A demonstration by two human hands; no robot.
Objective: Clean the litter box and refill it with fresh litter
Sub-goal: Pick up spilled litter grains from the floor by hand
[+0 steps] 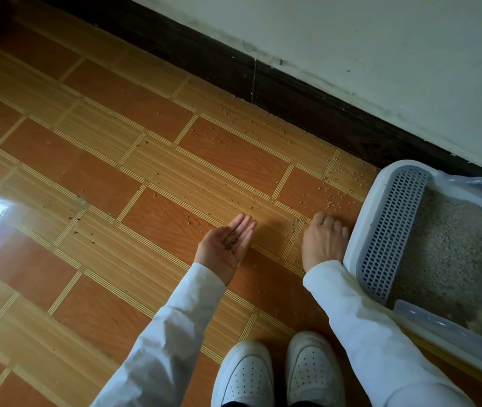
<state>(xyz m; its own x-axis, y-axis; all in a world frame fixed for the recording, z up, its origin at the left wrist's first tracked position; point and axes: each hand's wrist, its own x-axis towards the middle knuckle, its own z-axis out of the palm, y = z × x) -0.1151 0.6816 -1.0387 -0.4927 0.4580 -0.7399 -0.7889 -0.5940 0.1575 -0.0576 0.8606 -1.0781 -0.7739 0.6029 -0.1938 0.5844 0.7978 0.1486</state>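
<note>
Nearest, white shoes [278, 374]. Beyond them, the left hand [228, 245] lies palm-up, fingers straight and together, cupping litter grains [231, 241]. The right hand [323, 240], knuckles up, curls fingertips against the floor [116, 186]; whether it pinches anything, I cannot tell. The litter box [392, 230] sits just right.

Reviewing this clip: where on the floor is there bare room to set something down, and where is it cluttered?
Barest: the floor left of the left hand, toward the window glare, though a few specks lie there. Crowded: scattered litter pellets between the baseboard, the litter box and the right hand. The shoes take the near floor.
</note>
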